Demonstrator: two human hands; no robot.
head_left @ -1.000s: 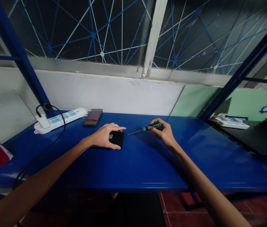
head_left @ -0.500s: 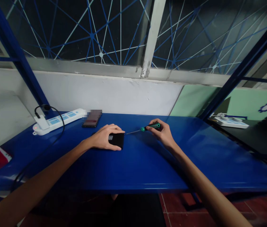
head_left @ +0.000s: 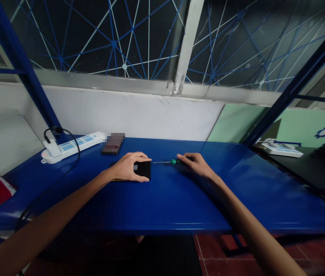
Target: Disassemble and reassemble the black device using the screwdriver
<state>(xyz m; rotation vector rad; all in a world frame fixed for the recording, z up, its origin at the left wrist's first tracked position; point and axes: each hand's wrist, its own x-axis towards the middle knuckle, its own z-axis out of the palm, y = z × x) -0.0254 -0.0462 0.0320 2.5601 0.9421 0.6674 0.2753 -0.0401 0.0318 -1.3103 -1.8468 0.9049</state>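
The left hand (head_left: 126, 167) spans a flat black rectangular case (head_left: 144, 169), thumb along the near edge and index finger along the far edge, gripping it against the blue tabletop (head_left: 165, 203). The case lies under and just right of the left palm; its right end and part of a pale label (head_left: 135, 167) are exposed.

The right hand (head_left: 194, 163) is closed around the handle of a green-and-black screwdriver (head_left: 174, 161). The shaft lies nearly level and points left toward the right end of the case, nearer its far corner. Contact between tip and case cannot be determined.

The two hands are apart, bridged by the shaft and green collar. On the near side of both hands, tabletop surface extends to the straight front edge (head_left: 165, 231). Right of the right hand, it widens toward the blue frame post (head_left: 277, 100). Beyond the hands, a strip of tabletop ends at the white wall (head_left: 139, 115).

Room is tighter beyond the left hand: a smartphone (head_left: 113, 145) lies just past its knuckles, with a white power strip (head_left: 83, 142) farther left, near the phone.
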